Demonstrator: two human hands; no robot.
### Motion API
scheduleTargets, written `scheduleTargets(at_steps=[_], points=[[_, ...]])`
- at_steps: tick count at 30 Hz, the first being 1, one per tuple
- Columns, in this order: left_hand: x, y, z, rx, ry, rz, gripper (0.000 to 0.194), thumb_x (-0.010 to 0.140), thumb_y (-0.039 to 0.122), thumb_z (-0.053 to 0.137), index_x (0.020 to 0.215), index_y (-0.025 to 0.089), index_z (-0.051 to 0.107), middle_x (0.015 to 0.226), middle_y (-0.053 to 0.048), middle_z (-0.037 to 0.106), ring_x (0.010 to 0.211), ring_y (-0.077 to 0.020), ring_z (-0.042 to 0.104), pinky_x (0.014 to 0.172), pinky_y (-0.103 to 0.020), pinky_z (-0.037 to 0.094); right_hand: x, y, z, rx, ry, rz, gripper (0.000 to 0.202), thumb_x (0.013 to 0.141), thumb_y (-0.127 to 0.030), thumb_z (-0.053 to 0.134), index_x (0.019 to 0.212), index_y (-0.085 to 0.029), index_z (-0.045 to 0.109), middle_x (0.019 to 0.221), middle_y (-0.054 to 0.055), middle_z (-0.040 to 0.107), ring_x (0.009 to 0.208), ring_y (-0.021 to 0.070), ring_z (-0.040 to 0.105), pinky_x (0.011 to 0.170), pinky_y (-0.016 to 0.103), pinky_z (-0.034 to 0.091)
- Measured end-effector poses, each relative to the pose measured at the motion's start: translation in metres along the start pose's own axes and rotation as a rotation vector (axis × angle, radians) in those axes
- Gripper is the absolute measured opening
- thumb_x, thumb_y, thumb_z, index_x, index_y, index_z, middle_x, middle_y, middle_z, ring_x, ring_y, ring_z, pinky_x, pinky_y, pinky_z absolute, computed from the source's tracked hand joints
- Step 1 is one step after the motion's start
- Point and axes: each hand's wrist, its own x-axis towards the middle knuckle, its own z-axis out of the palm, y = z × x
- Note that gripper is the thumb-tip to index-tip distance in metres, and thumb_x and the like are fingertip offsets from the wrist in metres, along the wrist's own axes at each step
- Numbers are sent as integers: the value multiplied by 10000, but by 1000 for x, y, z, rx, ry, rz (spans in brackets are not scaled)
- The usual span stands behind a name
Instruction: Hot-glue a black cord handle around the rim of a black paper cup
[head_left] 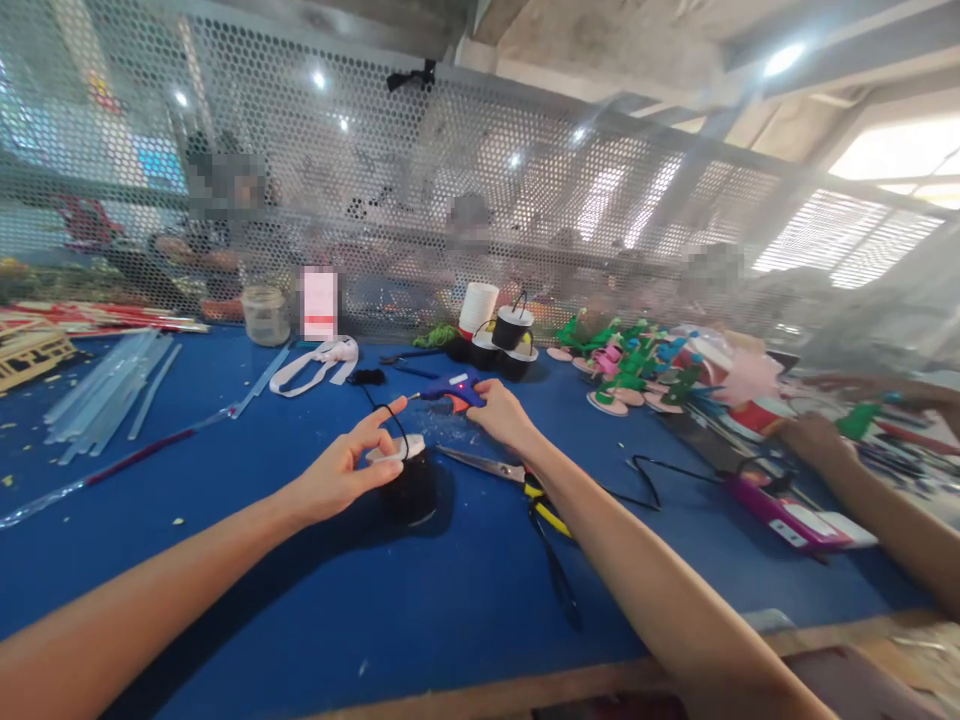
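A small black cup with a white top and a thin black cord handle stands on the blue table. My left hand grips it at the rim, thumb across the top and index finger stretched toward the glue gun tip. At the far side of the cup, my right hand is closed on the rear of a blue hot glue gun, whose nozzle points left at that finger. A small red light glows on the gun. Scissors with yellow and black handles lie beside the cup, partly under my right forearm.
Translucent glue sticks, a white ribbon and a jar lie left. Behind are stacked white cups and black cups. Green and pink figures, a purple power strip and another person's hand are right.
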Motion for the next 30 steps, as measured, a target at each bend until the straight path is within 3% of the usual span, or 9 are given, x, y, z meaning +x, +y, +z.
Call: scheduleTargets(at_steps=[2,6,9,12,17,30], points=[[1,-3,0,-8,24,32,164,755,278,513,649,164,464,1419,-78,197,1272,-249,253,986,-403,244,-13,-5,-10,107,-13,-44,401,720,-190,548,1091,-91,435,897,76,615,710,138,589,579,231,462],[2,-9,0,-53,29,39,179,755,303,527,659,158,484,1396,-79,258,1251,-249,295,995,-398,233,-48,-13,-26,341,-70,-98,211,706,-312,541,795,-120,539,599,-6,568,481,96,524,446,212,423],[3,-13,-1,-151,30,-7,185,740,321,547,680,156,486,1376,-94,299,1223,-261,339,988,-411,233,-71,-15,-29,500,-129,-168,219,696,-312,540,799,-120,555,547,-22,534,416,80,478,402,205,396],[4,-15,-2,-232,58,-65,198,729,329,557,680,153,479,1336,-107,367,1216,-275,343,982,-422,228,-85,-17,-29,472,-185,-206,224,726,-317,507,810,-121,579,517,-21,529,395,76,470,402,201,400],[6,-16,-2,-293,97,-112,220,715,323,573,640,145,468,1260,-114,464,1233,-269,312,989,-416,198,-97,-22,-27,325,-156,-124,229,707,-362,520,624,-149,542,403,-38,469,340,81,437,361,195,385],[6,-14,1,-366,82,-111,227,718,298,578,607,140,459,1171,-105,535,1206,-254,347,978,-408,217,-109,-29,-21,278,-151,-68,227,677,-368,549,560,-176,514,389,-25,499,329,109,479,338,207,385]])
